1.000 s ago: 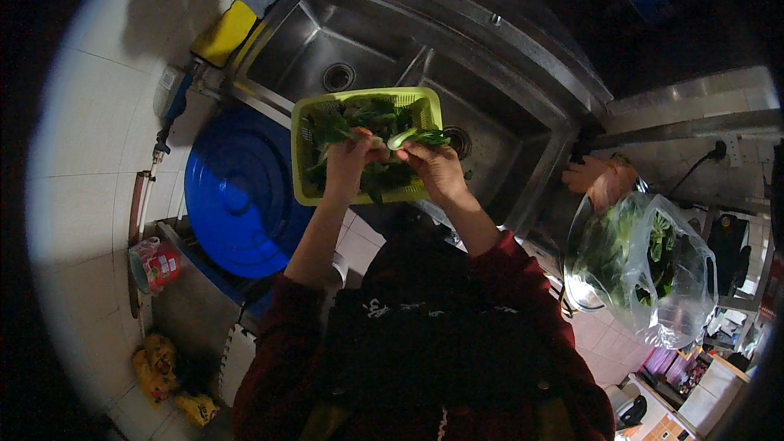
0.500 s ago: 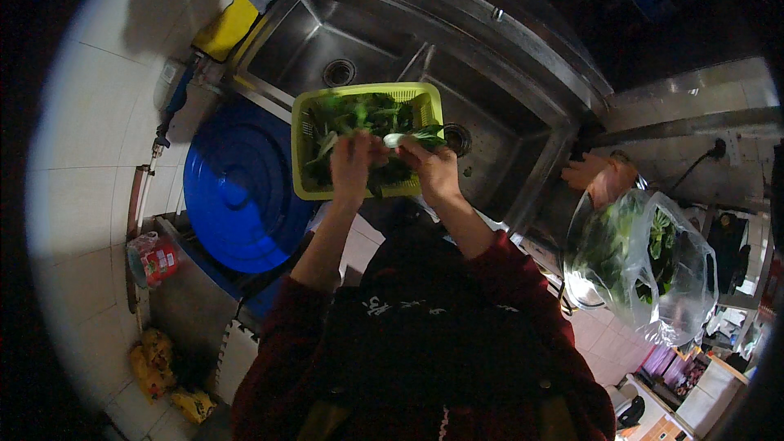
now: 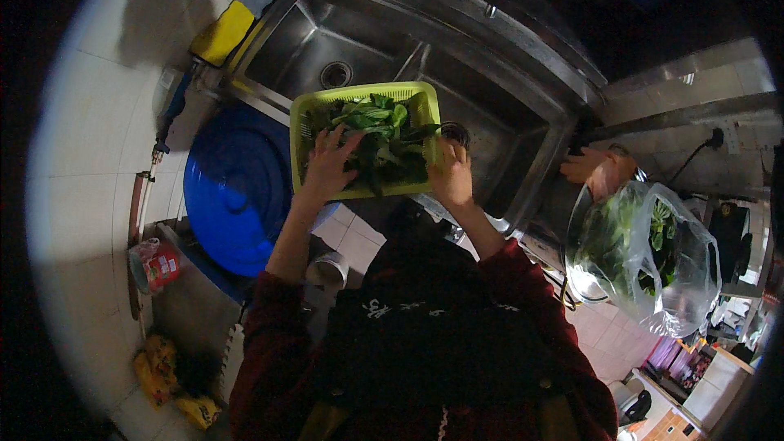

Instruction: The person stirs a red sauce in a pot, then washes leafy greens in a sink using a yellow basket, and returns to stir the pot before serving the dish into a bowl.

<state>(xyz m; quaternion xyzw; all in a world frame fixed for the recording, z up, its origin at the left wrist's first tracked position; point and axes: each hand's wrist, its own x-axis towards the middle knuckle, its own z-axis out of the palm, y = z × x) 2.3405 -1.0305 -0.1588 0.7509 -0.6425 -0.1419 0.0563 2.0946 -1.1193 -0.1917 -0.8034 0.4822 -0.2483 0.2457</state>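
A yellow-green plastic basket [image 3: 297,114] sits at the sink's near edge with dark green leafy vegetables [image 3: 382,126] heaped inside. My left hand [image 3: 329,162] lies over the left part of the leaves, its fingers spread and holding nothing visible. At the basket's right rim is my right hand [image 3: 451,173], fingers slightly bent and apart, with no vegetable seen in it. A leaf pokes out past the rim just ahead of that hand. The right hand's thumb side is partly in shadow.
Behind the basket runs a two-basin steel sink [image 3: 371,41]. A round blue lid [image 3: 233,188] is at left, near a red container [image 3: 155,265]. On the right stand a clear plastic bag [image 3: 682,278] of greens and an orange glove-like thing [image 3: 600,170].
The white-stemmed greens held between my hands have been let go into the basket. My hands have moved apart, the left one outward and the right one to the rim.
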